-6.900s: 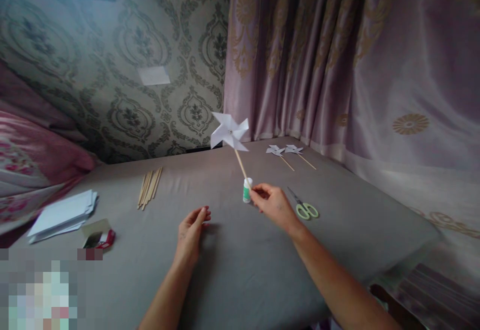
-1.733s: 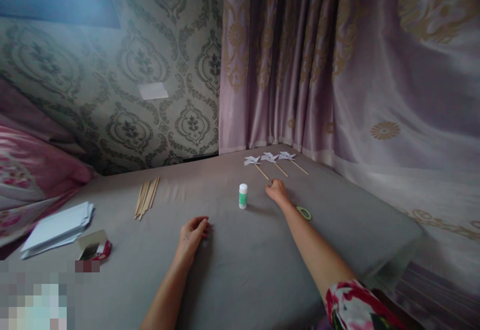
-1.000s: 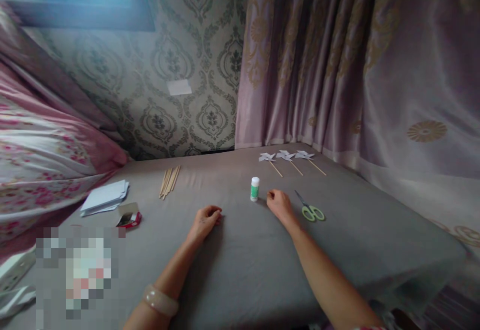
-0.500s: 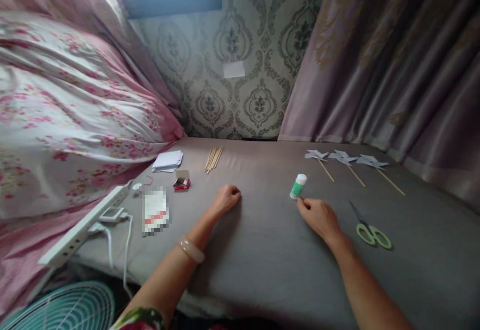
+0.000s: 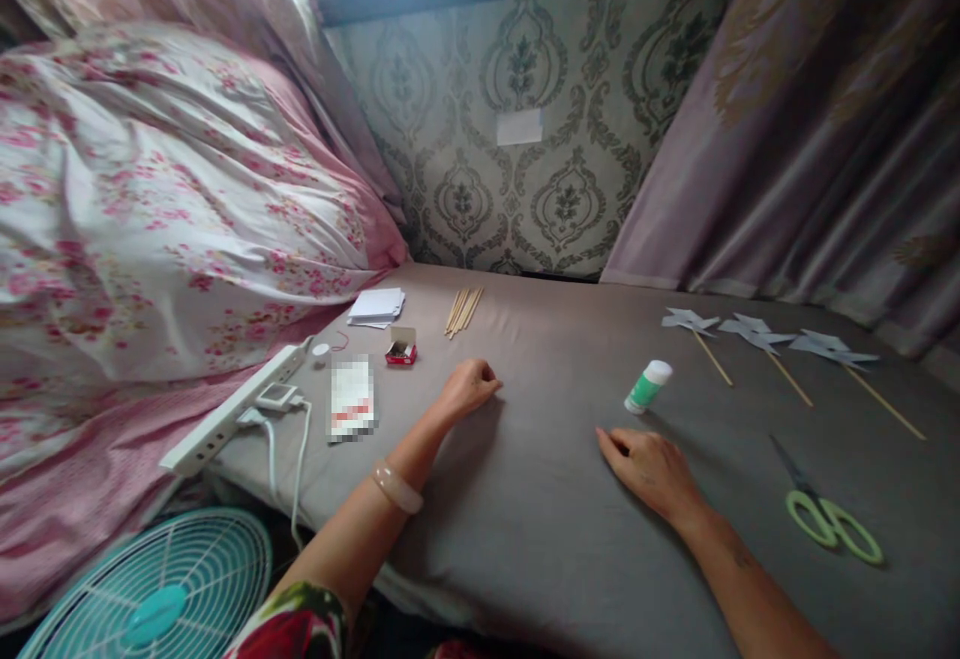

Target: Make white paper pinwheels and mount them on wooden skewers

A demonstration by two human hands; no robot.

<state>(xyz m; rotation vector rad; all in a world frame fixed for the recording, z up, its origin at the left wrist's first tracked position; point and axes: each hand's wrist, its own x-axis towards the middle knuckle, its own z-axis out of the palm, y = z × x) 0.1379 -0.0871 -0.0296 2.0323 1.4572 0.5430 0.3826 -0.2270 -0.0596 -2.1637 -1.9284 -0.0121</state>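
My left hand [image 5: 471, 387] rests on the grey cloth with its fingers curled closed, and nothing shows in it. To its upper left lie a bundle of thin wooden sticks [image 5: 464, 311] and a small open red box [image 5: 401, 348] with small dark contents. Lower right of centre, my right hand [image 5: 649, 466] lies on the cloth, fingers curled in and holding nothing visible. Just beyond it a green and white glue stick [image 5: 648, 387] stands upright, apart from the hand. Scissors [image 5: 823, 514] with light green handles lie to its right. Several white paper pinwheels [image 5: 756, 332] on sticks lie at the far right.
A stack of white paper [image 5: 376, 307] lies at the back left. Nearer are a blurred white packet [image 5: 351, 397], a white power strip [image 5: 236, 409] with plugged-in cables, and a teal fan [image 5: 157, 599] below the edge. Floral bedding [image 5: 187, 169] rises at the left; curtains hang beside the wall.
My right hand has come away from the base of the glue stick, back toward me. The view has shifted left. My left hand keeps its place on the cloth, roughly.
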